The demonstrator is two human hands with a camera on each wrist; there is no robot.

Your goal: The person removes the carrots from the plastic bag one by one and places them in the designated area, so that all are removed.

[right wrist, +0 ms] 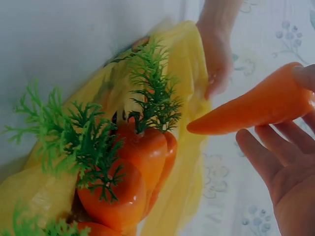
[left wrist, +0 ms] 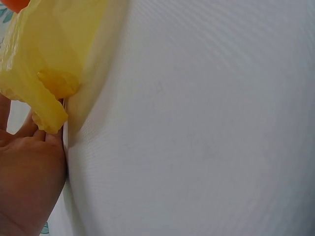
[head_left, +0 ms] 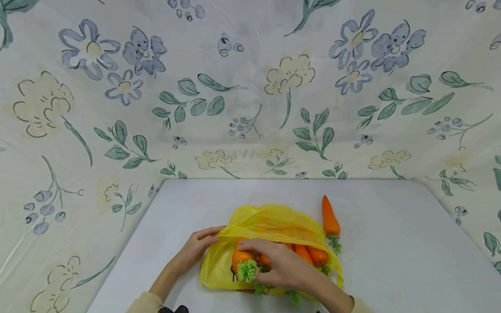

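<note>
A yellow plastic bag [head_left: 256,214] lies on the white table with its mouth facing me. My left hand [head_left: 193,248] holds the left edge of the bag's mouth; in the left wrist view the yellow film [left wrist: 49,105] hides part of its fingers. My right hand [head_left: 287,266] grips an orange carrot [right wrist: 256,105] with a green leafy top [head_left: 247,271], in front of the opening. In the right wrist view the carrot's tip points toward the bag. Several other carrots [right wrist: 140,152] with green tops lie inside the bag, partly behind my right hand in the head view.
One more carrot [head_left: 330,219] lies on the white table [head_left: 391,243] to the right of the bag, its leafy top toward me. Behind and at both sides stands a floral-patterned sheet [head_left: 250,108].
</note>
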